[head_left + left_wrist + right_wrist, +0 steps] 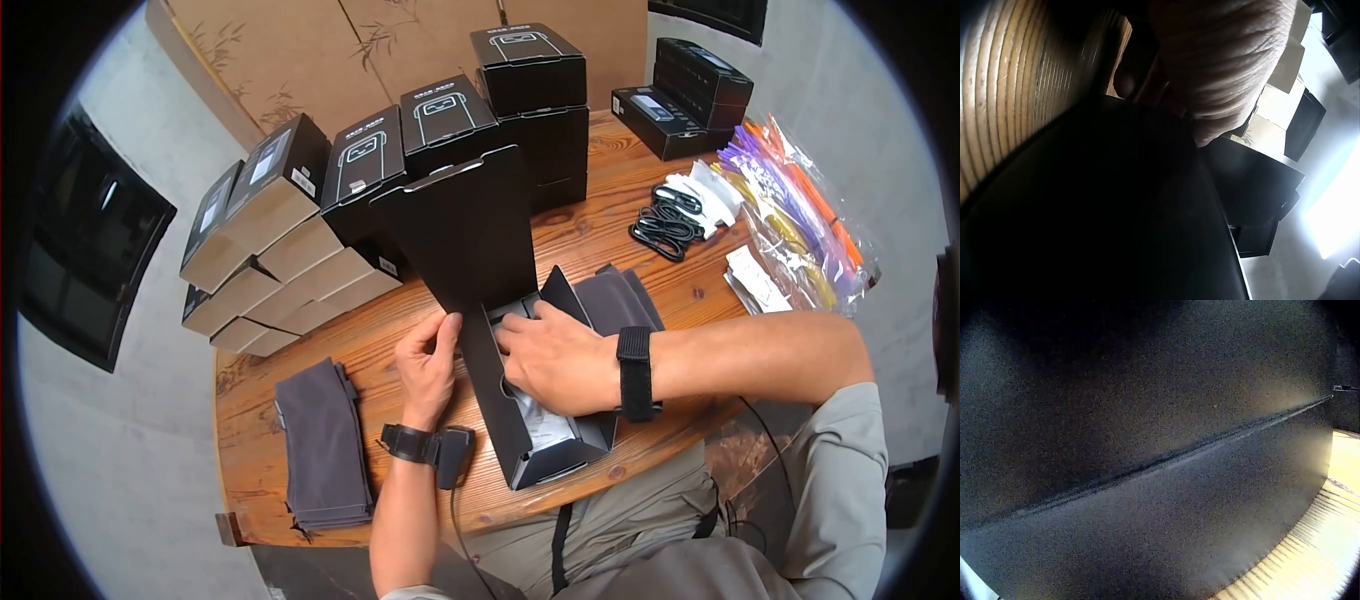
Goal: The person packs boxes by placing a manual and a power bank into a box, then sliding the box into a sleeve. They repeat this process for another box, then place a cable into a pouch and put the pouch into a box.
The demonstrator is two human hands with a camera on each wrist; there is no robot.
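Note:
A black box (485, 400) stands on the wooden table with its lid (470, 235) raised. My right hand (560, 360) reaches into the box, its fingertips hidden inside near the far end. Below that hand a clear plastic bag (545, 425) lies in the box. My left hand (428, 370) is at the box's left side, thumb and curled fingers at the edge near the lid's fold. In the left wrist view the left hand (1222, 62) meets the dark box wall (1097, 206). The right wrist view shows only black box panels (1147, 506) close up and no fingers.
Black and pale boxes (365, 160) are stacked along the back left, more boxes (685, 95) at the back right. Grey cloths lie left (325, 445) and right (620, 300) of the open box. Black cables (668, 225) and bagged coloured strips (800, 215) lie at right.

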